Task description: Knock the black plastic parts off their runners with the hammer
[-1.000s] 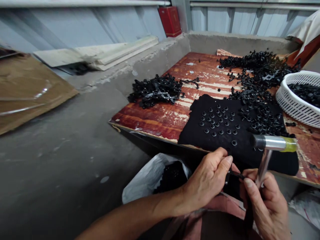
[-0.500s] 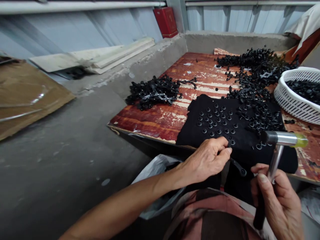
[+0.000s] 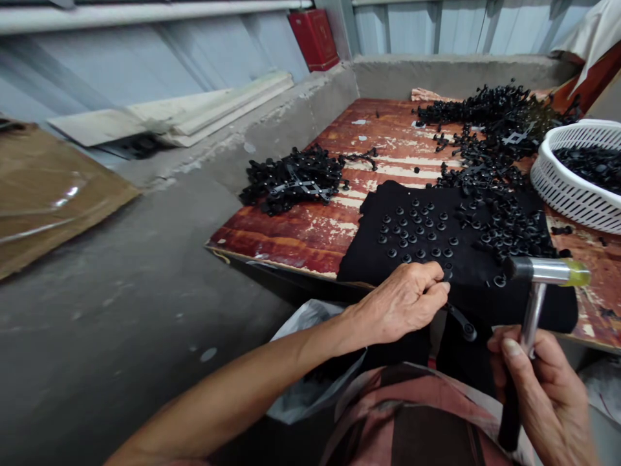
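Note:
At the front edge of a black cloth (image 3: 369, 249), my left hand (image 3: 405, 301) is closed on a dark linked strip (image 3: 463, 323), whose round end hangs out toward the right. My right hand (image 3: 543, 382) is wrapped round the handle of a hammer (image 3: 550, 270), which has a black face on the left and a yellow one on the right. Several small round black pieces (image 3: 421, 253) stand spaced out on the cloth, just beyond my left fingers. A denser heap of the same pieces (image 3: 509, 226) lies on the cloth's right side.
The worn red-brown table (image 3: 281, 243) bears a pile of black linked parts (image 3: 295, 178) at left and a larger pile (image 3: 499, 123) at the back. A white basket (image 3: 572, 200) of black pieces stands at right. A whitish bag (image 3: 295, 401) hangs below the front edge.
The view has shifted slightly, moving the table and cloth a little left and up in the picture. Both hands keep nearly the same pose and grip.

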The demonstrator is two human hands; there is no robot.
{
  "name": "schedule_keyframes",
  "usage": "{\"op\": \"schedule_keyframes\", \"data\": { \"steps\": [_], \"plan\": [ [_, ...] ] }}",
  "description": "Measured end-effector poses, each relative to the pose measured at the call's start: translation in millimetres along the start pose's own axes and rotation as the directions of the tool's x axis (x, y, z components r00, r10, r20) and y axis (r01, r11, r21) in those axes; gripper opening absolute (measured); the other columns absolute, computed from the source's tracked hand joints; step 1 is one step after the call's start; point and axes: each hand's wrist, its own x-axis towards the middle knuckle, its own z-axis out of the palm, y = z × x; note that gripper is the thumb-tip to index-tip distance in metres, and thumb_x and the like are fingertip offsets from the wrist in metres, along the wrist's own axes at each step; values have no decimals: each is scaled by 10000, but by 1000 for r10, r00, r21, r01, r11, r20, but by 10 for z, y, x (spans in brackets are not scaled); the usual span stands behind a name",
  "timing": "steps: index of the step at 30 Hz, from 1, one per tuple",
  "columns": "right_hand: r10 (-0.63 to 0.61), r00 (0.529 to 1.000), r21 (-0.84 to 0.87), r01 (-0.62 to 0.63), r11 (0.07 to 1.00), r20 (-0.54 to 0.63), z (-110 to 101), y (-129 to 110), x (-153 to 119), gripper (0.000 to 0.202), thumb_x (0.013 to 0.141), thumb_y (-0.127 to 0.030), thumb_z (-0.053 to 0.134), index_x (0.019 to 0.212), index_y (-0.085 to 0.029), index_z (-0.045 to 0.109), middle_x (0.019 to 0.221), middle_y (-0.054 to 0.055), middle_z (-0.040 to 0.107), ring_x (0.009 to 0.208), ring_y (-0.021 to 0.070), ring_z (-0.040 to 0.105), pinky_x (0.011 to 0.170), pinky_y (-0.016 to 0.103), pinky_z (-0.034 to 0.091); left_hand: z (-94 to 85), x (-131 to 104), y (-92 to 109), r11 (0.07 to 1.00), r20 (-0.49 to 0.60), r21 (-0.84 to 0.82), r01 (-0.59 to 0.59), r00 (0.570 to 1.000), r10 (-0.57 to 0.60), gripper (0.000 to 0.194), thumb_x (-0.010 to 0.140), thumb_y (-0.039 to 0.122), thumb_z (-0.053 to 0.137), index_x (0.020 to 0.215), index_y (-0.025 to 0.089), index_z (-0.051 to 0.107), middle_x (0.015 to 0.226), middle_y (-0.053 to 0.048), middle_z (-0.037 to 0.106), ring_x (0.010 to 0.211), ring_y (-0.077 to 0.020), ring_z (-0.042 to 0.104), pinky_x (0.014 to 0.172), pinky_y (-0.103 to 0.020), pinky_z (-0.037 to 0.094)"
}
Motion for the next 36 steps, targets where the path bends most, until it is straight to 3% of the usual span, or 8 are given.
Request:
{"op": "schedule_keyframes", "data": {
  "steps": [12,18,21,23,25,30,33,36],
  "plan": [
    [-49,998,36,48,998,34,4,36,18,185,921,-415,596,946,-232,605,650,-14,576,476,124,528,407,211,454,13,14,0,999,5,50,-6,1000,5,282,871,241,419,610,199,323,533,75,300,496,-74,295,499,-236,213],
    [-81,985,-153,104,983,153,-68,-4,99,230,972,-416,500,1110,-252,584,601,-37,541,469,138,535,405,217,467,25,22,19,986,2,168,-16,1000,16,294,883,225,417,607,203,319,530,66,312,493,-83,304,517,-253,208],
    [-281,933,-322,344,882,225,-105,-115,179,288,978,-357,497,1228,-236,573,783,28,662,701,184,682,623,272,580,24,23,28,973,35,227,-35,999,28,285,893,228,419,622,207,331,506,72,307,456,-82,284,505,-263,201],
    [-421,863,-400,503,766,279,-134,-211,215,371,978,-300,498,1342,-233,533,1092,94,694,1006,220,686,862,327,557,17,27,31,966,48,252,-49,998,38,288,900,230,413,625,207,333,499,71,323,445,-81,286,500,-267,202],
    [-505,800,-424,600,678,323,-167,-303,230,475,982,-228,481,1453,-268,439,1297,96,630,1120,214,646,957,338,511,7,35,34,961,53,273,-54,998,41,301,908,230,406,616,205,335,496,67,342,446,-80,302,504,-266,216],
    [-622,703,-486,701,521,346,-248,-431,273,596,964,-142,463,1525,-304,341,1180,87,665,849,159,701,785,244,564,-6,46,30,947,84,310,-83,995,60,290,917,215,393,628,199,362,487,71,355,431,-74,310,496,-258,237],
    [-528,689,-509,724,466,497,-281,-461,315,594,967,-132,416,1537,-271,321,965,72,669,594,115,635,529,167,525,-14,47,8,938,104,320,-131,989,102,303,918,214,387,616,194,366,481,71,343,420,-68,299,473,-256,230],
    [-559,697,-492,715,497,449,-291,-481,293,588,958,-132,442,1520,-286,360,1020,78,668,668,133,655,595,194,550,-27,54,-8,936,121,309,-170,983,139,304,916,216,395,615,192,357,504,64,371,441,-64,329,469,-251,227]
  ]
}}
